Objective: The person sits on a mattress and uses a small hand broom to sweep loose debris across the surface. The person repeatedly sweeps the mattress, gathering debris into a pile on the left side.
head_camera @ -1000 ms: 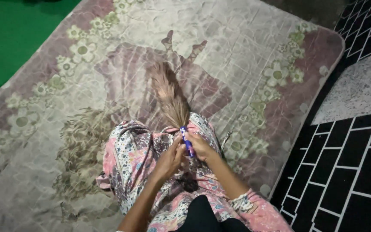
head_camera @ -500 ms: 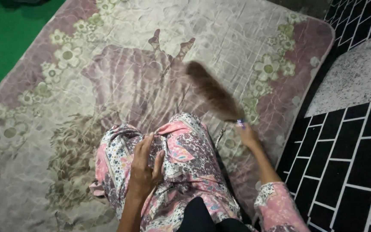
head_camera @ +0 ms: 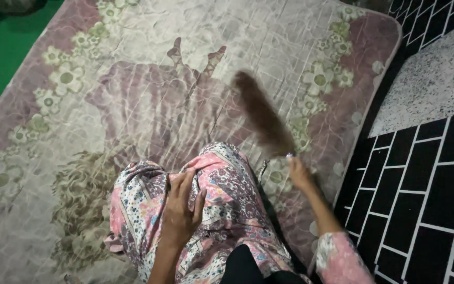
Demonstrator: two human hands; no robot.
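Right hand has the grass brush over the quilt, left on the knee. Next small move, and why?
Probably a short sweep toward the mat's right edge. The right hand grips the brush, whose bristles lie blurred over the quilted mat, near that edge. The left hand rests flat on the floral-clad knee, out of the path.

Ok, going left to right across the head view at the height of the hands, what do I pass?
Flowered quilt → left hand flat on the patterned cloth over the knee → right hand gripping the brush → black tiled floor.
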